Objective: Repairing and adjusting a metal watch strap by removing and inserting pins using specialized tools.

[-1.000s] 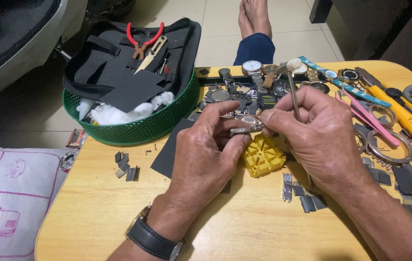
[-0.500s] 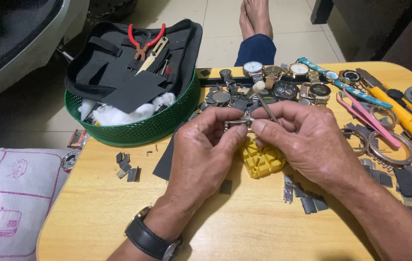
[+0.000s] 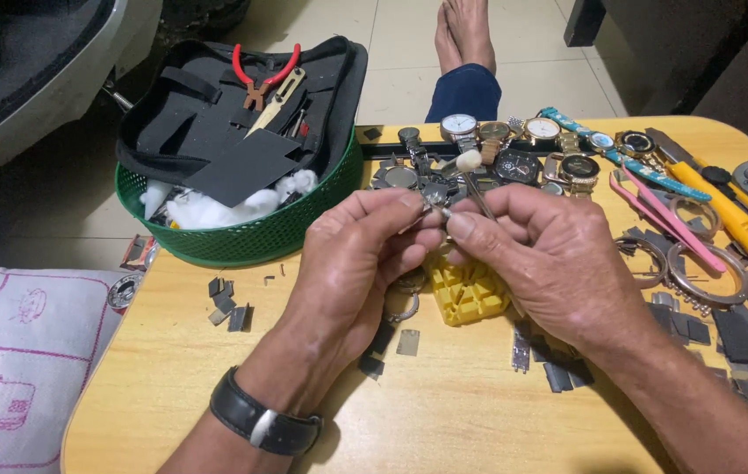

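Observation:
My left hand (image 3: 352, 272) pinches a small metal watch part (image 3: 434, 211) between thumb and forefinger, above a yellow plastic holder block (image 3: 471, 294) on the wooden table (image 3: 444, 412). My right hand (image 3: 550, 259) meets it fingertip to fingertip and holds a thin metal tool (image 3: 478, 195) whose pale tip points away from me. Both hands hover just over the table. A black strap with a metal buckle sits on my left wrist (image 3: 264, 421). How the small part looks in detail is hidden by my fingers.
A green mesh basket (image 3: 260, 233) holds a black tool pouch with red-handled pliers (image 3: 260, 75) and white cotton. Several wristwatches (image 3: 514, 140) line the far edge. Pink tweezers (image 3: 664, 219), metal rings, a yellow-handled tool (image 3: 743, 224) and loose band links lie to the right. A patterned cushion (image 3: 14, 369) is at the left.
The thin tool in my right hand has swung from upright to lying lower across my fingers. Both hands have drawn closer together at the fingertips and risen slightly.

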